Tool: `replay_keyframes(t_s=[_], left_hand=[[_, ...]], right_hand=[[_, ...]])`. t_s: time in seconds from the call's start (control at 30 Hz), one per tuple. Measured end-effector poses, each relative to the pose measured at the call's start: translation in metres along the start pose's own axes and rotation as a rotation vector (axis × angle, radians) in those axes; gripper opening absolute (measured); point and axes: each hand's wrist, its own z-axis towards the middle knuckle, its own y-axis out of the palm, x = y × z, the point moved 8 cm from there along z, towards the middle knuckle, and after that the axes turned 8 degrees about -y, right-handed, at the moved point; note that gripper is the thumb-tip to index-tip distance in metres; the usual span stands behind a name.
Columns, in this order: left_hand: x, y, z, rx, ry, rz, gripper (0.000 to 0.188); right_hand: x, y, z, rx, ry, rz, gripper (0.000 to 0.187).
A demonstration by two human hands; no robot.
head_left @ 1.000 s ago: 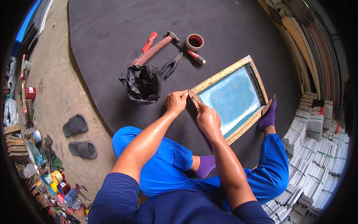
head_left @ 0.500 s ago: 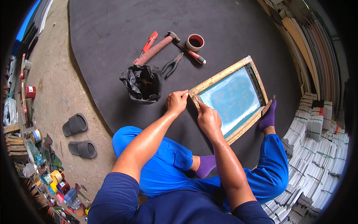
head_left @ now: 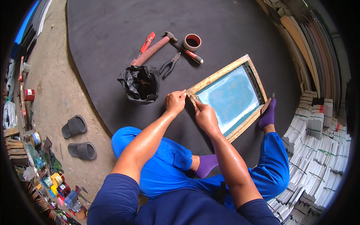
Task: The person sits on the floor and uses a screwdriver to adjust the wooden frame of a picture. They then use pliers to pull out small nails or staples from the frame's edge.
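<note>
A person's left hand [head_left: 175,102] clasps 1 corner of a blue-meshed wooden frame [head_left: 217,76] while the right hand [head_left: 206,118] grips its near edge, on a dark mat [head_left: 112,45] beside a purple-socked foot [head_left: 267,113].

- We see a workshop: hammer [head_left: 152,50], pliers [head_left: 170,65] and screwdriver [head_left: 194,56] at upper centre.
- We find crowded containers [head_left: 57,179] at lower left.
- We note bundled paper stacks [head_left: 318,157] at lower right.

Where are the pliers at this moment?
In the head view, the pliers lie on the dark mat just left of centre, upper half, between the black bag and the screwdriver, beyond the left hand.
</note>
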Motion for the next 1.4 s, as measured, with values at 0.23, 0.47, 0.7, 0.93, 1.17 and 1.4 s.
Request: replay_keyframes(t_s=[0.23,0.47,0.7,0.93,1.17,1.4], left_hand=[[0.006,0.000,0.000,-0.026,-0.016,0.010,0.026],[0.000,-0.005,-0.001,-0.017,-0.042,0.035,0.026],[0.002,-0.002,0.001,-0.029,-0.034,0.022,0.026],[-0.003,-0.004,0.002,-0.030,-0.036,0.005,0.026],[0.001,-0.002,0.002,-0.059,-0.041,0.006,0.025],[-0.005,-0.001,0.004,-0.053,-0.054,0.002,0.025]], right_hand=[[0.028,0.018,-0.005,0.154,-0.076,0.157,0.033],[0.002,0.007,-0.012,-0.099,0.078,-0.034,0.033],[0.064,0.048,-0.001,0.158,-0.008,0.521,0.038],[0.027,0.019,-0.007,-0.037,0.063,0.184,0.036],[0.038,0.024,-0.010,0.173,-0.097,0.333,0.033],[0.076,0.054,0.000,0.015,0.087,0.795,0.039]])
